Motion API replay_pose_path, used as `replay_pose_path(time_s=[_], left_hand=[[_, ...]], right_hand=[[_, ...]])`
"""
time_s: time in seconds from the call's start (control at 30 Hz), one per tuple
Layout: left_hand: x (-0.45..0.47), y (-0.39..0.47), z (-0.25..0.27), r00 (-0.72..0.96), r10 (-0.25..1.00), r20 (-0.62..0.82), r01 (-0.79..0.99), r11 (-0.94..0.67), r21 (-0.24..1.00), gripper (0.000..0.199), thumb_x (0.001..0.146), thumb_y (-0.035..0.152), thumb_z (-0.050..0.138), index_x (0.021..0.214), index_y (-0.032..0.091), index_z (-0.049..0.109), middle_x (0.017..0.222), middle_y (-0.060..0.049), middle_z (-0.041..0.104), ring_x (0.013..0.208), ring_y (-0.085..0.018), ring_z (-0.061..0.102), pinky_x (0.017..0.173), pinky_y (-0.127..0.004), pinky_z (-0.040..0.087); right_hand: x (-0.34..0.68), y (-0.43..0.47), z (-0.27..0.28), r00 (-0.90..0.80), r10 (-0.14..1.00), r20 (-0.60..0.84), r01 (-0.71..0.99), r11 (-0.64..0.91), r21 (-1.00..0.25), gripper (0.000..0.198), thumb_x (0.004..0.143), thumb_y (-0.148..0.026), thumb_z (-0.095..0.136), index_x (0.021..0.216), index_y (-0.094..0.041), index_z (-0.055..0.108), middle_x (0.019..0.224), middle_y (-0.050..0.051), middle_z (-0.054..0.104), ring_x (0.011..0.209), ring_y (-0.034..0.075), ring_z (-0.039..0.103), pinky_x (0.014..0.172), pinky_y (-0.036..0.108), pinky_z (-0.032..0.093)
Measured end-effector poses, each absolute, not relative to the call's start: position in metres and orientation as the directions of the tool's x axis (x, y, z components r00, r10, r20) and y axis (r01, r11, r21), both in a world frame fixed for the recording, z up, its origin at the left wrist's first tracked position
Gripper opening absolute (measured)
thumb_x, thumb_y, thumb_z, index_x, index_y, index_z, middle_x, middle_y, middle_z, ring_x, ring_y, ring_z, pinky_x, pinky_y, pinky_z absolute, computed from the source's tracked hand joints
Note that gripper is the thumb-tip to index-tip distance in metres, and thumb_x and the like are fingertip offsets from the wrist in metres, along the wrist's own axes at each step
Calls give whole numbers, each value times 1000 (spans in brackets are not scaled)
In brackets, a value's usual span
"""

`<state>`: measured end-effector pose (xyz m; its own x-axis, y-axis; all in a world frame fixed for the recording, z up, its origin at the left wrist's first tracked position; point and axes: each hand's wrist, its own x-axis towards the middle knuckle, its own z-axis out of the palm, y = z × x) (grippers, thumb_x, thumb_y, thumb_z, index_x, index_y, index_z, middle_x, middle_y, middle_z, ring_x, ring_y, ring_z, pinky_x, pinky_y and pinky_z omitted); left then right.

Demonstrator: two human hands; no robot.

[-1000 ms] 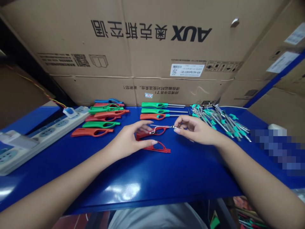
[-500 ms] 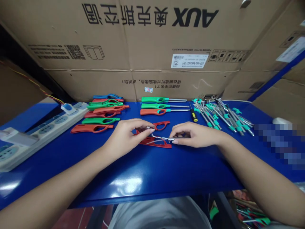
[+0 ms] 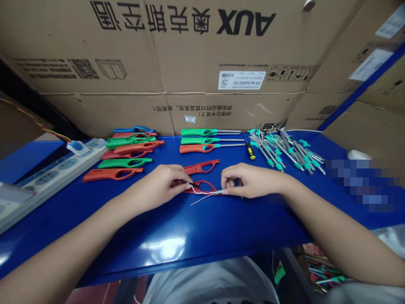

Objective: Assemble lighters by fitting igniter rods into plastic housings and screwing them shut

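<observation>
My left hand (image 3: pixel 166 181) is closed, fingertips pinching a small dark part at the end of thin white wires (image 3: pixel 204 193). The wires run across to a thin metal tube, mostly hidden, between the thumb and fingers of my right hand (image 3: pixel 251 180). A fine pale strand (image 3: pixel 201 199) hangs from that end over the table. Under the wires lies one red lighter shell half (image 3: pixel 207 184), partly covered by my left fingers. The other red shell half (image 3: pixel 205 166) lies just behind it.
Lighter handles (image 3: pixel 118 163) in several colours lie at the left, beside a power strip (image 3: pixel 52 175). Lighters with metal tubes (image 3: pixel 202 140) and a screwdriver (image 3: pixel 250 150) lie at the back. Several metal tubes with teal parts (image 3: pixel 291 152) are piled right. A cardboard wall (image 3: pixel 142 46) stands behind.
My left hand has brought the dark part down to the nearer red shell half. My hands are further apart and the wires are straighter. The view has shifted slightly.
</observation>
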<state>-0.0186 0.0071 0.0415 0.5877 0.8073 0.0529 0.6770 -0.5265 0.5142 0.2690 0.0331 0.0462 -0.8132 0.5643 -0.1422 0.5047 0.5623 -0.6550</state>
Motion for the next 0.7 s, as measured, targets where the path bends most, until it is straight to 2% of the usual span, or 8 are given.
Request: replay_pose_path(time_s=[0.17,0.3,0.47,0.7], left_hand=[[-16,8,36,613,782,111,655,-582,482,21,93,24,59,98,19,79,93,-5,73,79,-16,69,75,-26,52],[-17,11,28,621,770,143,645,-607,464,23,94,27,56,98,20,78,94,-5,74,80,-17,70,72,-26,53],[-18,11,23,638,746,191,627,-647,434,29,97,37,52,99,22,78,97,-6,75,85,-20,71,78,-30,55],[-14,8,26,627,743,234,628,-660,413,40,100,46,48,97,21,79,99,-8,73,85,-22,72,79,-33,58]], right_hand=[[266,31,46,-804,587,-96,532,638,-557,5,87,-17,63,87,-15,68,84,2,66,71,12,60,64,22,45],[266,30,48,-805,581,-117,549,658,-516,5,88,-20,67,85,-16,68,84,3,68,73,13,61,64,23,42],[266,29,52,-797,597,-91,583,723,-370,10,88,-20,68,79,-16,66,82,2,69,75,14,59,66,25,36],[269,29,53,-791,606,-87,596,730,-334,11,87,-18,67,77,-17,64,81,2,68,74,14,56,64,25,32]])
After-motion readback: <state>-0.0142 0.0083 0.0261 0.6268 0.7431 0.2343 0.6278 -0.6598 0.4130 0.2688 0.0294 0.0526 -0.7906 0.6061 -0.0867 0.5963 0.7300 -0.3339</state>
